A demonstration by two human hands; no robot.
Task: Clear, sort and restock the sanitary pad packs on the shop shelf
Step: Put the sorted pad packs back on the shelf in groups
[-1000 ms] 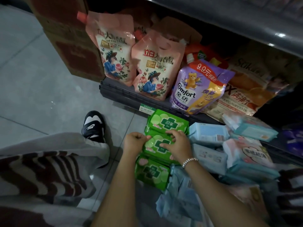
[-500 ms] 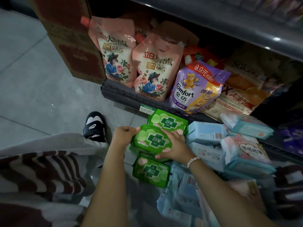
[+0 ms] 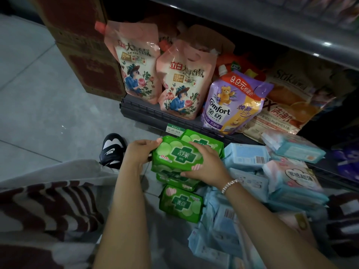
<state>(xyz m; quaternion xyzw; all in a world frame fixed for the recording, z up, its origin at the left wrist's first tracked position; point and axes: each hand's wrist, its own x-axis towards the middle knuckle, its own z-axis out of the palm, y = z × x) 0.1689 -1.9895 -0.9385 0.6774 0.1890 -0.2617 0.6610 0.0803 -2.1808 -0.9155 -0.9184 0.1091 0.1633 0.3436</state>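
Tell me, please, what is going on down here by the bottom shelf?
A person is sorting pad packs on the floor in front of the shelf. Both hands hold one green pack: the left hand grips its left end and the right hand clasps its right side. It sits above more green packs, with another green pack lying nearer the person. A heap of blue packs lies to the right. Detergent pouches stand on the shelf.

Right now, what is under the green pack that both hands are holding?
Under the held green pack more green packs show at its lower edge. The left hand and right hand hide the rest, so the count is unclear.
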